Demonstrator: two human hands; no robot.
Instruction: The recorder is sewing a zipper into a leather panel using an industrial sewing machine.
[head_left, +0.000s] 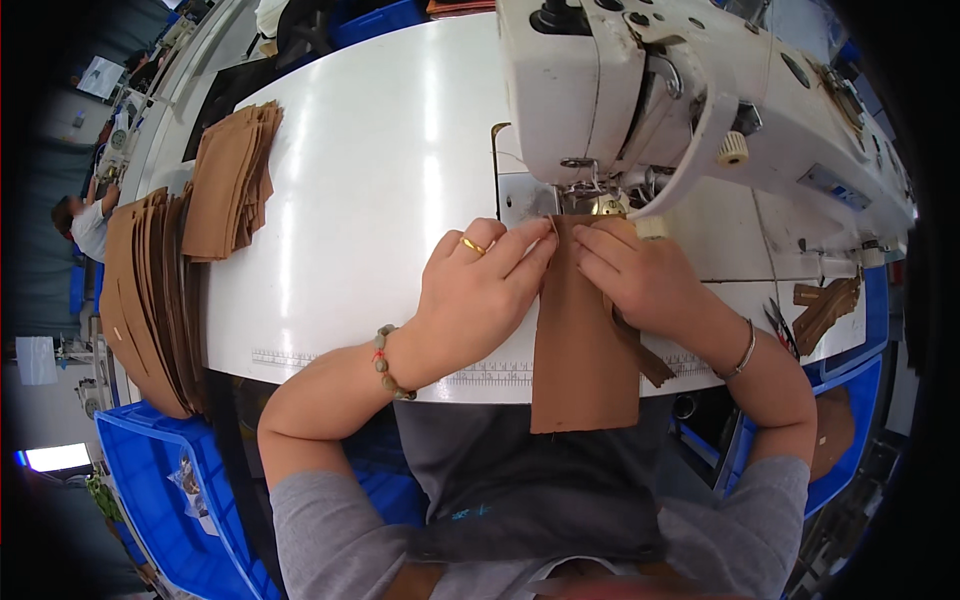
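A brown fabric panel point(585, 350) lies on the white sewing table, its top edge under the presser foot area of a white sewing machine point(570, 90). My left hand point(480, 290) pinches the panel's upper left edge close to the needle. On the panel's upper right, my right hand point(645, 280) is closed with its fingertips pressed on the fabric. A narrow brown strip point(648, 362) sticks out from below my right hand, beside the panel. The panel's lower end hangs over the table's front edge. What lies under my fingertips is hidden.
Stacked brown pieces point(228, 180) lie at the table's left, with larger curved brown pieces point(145, 300) next to them. Scissors point(780, 325) and brown strips point(825, 310) lie at the right. Blue bins point(165, 500) stand below the table's left side. Another person point(90, 222) sits far left.
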